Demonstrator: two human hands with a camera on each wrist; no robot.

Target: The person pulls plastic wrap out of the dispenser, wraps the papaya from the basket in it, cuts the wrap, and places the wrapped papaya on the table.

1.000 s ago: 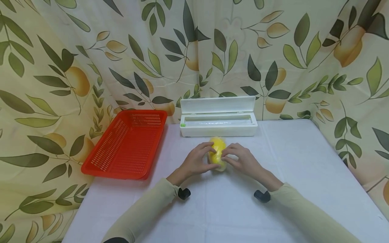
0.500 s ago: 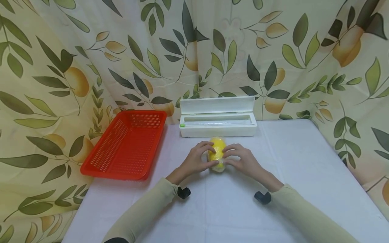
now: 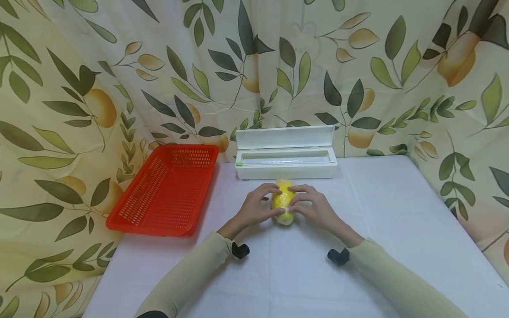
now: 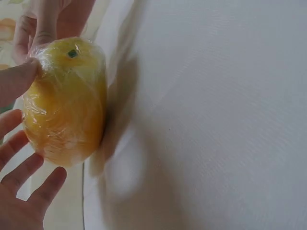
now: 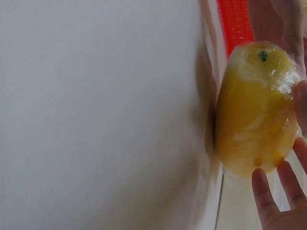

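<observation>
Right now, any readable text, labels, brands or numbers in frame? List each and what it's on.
None readable on any view.
White dispenser box: plain; a small green mark at its left end, too small to read.
Wrapped yellow fruit: film only, no sticker visible.
Red basket: no text.
Leaf-print curtain: pattern only.

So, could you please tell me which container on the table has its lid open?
The white plastic dispenser box, lid raised, behind the hands; the red perforated basket has none.
</observation>
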